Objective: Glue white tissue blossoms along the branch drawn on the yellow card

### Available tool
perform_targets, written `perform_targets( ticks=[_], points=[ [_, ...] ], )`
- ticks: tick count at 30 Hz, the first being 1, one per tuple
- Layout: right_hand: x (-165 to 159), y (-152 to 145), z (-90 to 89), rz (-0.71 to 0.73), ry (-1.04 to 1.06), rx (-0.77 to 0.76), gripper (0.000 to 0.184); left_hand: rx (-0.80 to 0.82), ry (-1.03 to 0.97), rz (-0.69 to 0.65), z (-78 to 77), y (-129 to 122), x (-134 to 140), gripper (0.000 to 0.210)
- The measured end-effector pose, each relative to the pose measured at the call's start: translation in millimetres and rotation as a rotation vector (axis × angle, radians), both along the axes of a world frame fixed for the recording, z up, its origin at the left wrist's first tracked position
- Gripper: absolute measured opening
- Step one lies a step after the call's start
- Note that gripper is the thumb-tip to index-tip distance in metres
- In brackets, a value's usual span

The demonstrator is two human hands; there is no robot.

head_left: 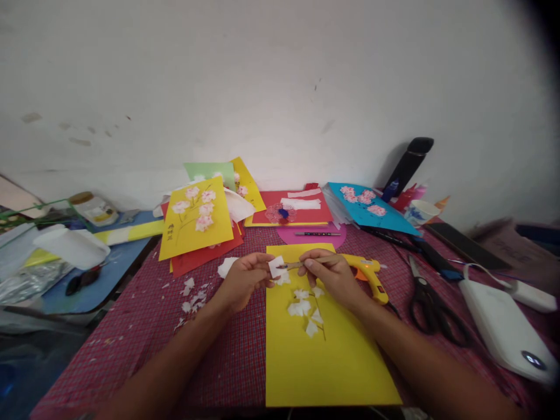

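Observation:
A small white paper square (276, 266) is pinched in my left hand (248, 278), above the top left of a yellow sheet (297, 373). My right hand (328, 271) closes round a slim brush-like stick (296, 265), whose dark tip meets the paper square. The tip is too small to tell its kind for sure. On the yellow sheet, white paper petals (300, 307) sit along a thin dark drawn stem (324, 332). Just beyond my right hand lies a yellow glue gun (371, 274), partly hidden by it.
White paper scraps (192, 302) lie left of the sheet. Finished flower cards lean behind: a yellow card (196, 219) and a blue card (371, 207). On the right rest black scissors (437, 312) and a white power bank (503, 326). A pen (317, 234) lies at the back.

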State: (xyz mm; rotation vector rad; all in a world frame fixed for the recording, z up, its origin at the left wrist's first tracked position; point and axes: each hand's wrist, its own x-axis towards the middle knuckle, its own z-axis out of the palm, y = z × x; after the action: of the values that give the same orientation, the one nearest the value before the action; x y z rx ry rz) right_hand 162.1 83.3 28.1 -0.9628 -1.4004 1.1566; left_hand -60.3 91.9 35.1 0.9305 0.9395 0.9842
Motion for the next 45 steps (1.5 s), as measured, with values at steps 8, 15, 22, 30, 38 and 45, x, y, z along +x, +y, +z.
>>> perform_targets(
  ticks=[8, 15, 22, 30, 38, 45],
  points=[
    [0, 2, 4.6, 0.029, 0.035, -0.035, 0.018, 0.065, 0.073, -0.063, -7.2, 1, -1, 0.039],
    [0, 2, 1.9, 0.075, 0.038, -0.052, 0.018, 0.103, 0.092, -0.073, -7.6, 1, 1, 0.036],
    [0, 2, 2.6, 0.089, 0.041, -0.065, 0.020, 0.114, 0.099, -0.091, -9.0, 0, 1, 0.035],
    [1, 3, 1.2, 0.108, 0.024, -0.027, 0.025, 0.136, 0.114, -0.128, -7.5, -2, 3, 0.035],
    [2, 4, -4.7, 0.066, -0.050, 0.003, 0.031, 0.160, 0.144, -0.155, -6.5, -4, 4, 0.034],
    [2, 1, -7.3, 0.040, -0.031, 0.053, 0.030, 0.208, 0.190, -0.231, -7.9, -6, 7, 0.036]
  ],
)
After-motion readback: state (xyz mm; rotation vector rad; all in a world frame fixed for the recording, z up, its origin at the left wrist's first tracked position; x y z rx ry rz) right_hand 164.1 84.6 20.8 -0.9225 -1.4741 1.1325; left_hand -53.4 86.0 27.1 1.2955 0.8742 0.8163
